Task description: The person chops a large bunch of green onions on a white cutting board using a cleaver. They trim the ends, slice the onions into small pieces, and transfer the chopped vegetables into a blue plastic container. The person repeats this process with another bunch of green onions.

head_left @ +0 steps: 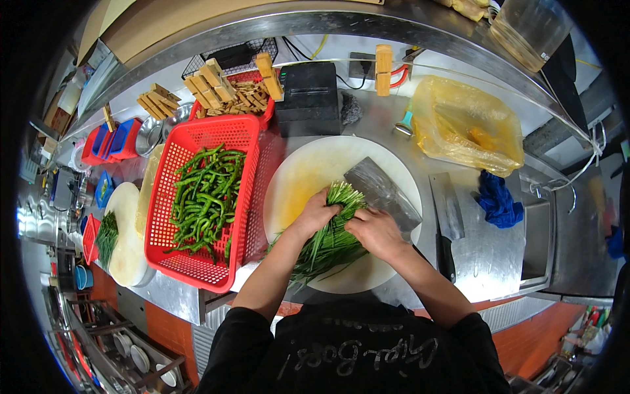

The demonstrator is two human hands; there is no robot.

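A thick bunch of green chives [328, 246] lies on a round white cutting board [295, 157], pale cut ends pointing away from me. My left hand [316, 214] is closed around the bunch's left side near those ends. From the right, my right hand [377, 230] presses its fingers around the same bunch. Just beyond that hand a broad cleaver [384, 190] rests flat on the board; my right forearm partly covers its handle. Left of the board, a red plastic basket [259, 177] holds many long green chillies [207, 197].
Right of the board lie a second knife [448, 210] with a black handle and a blue cloth [499, 200]. Behind stand a yellowish plastic-lined tray [459, 144] and a black box-shaped device [307, 98]. Wooden clothespins [383, 69] hang on a line. Another board [126, 243] sits far left.
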